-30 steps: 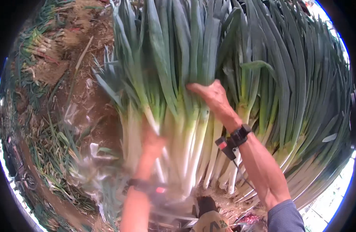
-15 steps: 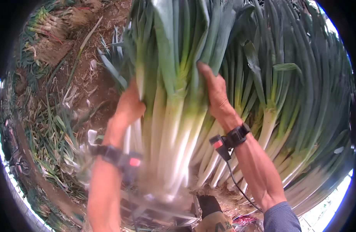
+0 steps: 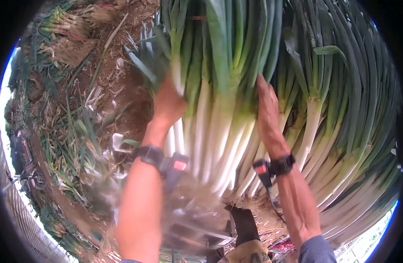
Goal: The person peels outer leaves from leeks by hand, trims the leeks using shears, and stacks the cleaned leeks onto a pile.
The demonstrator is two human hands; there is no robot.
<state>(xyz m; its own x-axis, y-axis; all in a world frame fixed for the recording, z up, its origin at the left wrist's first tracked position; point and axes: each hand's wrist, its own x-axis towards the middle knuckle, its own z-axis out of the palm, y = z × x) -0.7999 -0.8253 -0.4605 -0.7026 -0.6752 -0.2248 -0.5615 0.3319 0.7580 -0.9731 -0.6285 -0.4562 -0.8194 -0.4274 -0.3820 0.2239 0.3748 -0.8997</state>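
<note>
A thick bundle of leeks [image 3: 216, 122], with white stalks below and green leaves above, stands between my two hands. On its left side my left hand [image 3: 168, 103] is wrapped round the outer stalks, somewhat blurred. My right hand [image 3: 268, 109] presses flat along the right side of the bundle, fingers stretched upward and partly hidden by the leaves. The roots at the bottom are blurred. More leeks [image 3: 313, 118] lean close together to the right of my right hand.
Brown soil [image 3: 131, 94] with scraps lies on the left. Small bunched onions with roots [image 3: 67, 22] are at the upper left, above loose green leaves [image 3: 70, 149]. A dark-and-tan shoe or leg covering [image 3: 245, 228] shows at the bottom, beside a blurred metal frame [image 3: 197, 234].
From low on the stalks, my left hand has moved up to the bundle's left side. The bundle was gathered between both hands, then shifted right in view with them.
</note>
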